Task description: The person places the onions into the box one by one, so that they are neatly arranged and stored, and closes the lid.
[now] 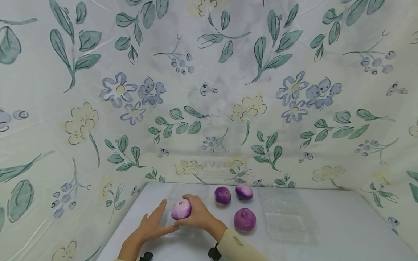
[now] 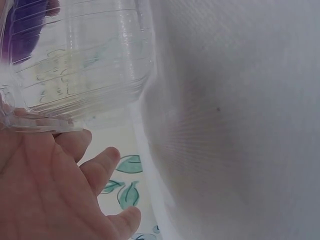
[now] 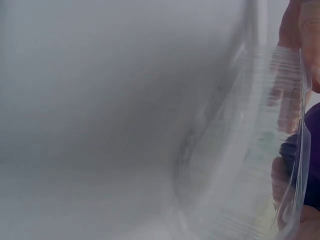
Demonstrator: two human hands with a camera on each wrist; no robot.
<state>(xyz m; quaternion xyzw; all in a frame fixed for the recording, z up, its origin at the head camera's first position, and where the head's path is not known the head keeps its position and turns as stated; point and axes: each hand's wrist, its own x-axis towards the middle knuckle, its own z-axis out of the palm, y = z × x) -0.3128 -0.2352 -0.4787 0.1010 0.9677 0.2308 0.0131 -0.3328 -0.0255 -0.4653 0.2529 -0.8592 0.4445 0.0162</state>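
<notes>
Beside left hand [image 1: 153,226]: onion [image 1: 181,209] in right hand [image 1: 199,216]

Staged tabletop booth — floral sheet [image 1: 209,90] backdrop; white table [image 1: 343,224].

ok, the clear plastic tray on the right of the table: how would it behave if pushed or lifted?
The clear tray looks thin-walled and empty, so probably very light and apt to skid on the smooth white table. Its ribbed walls suggest it would flex or crackle if squeezed.
</notes>
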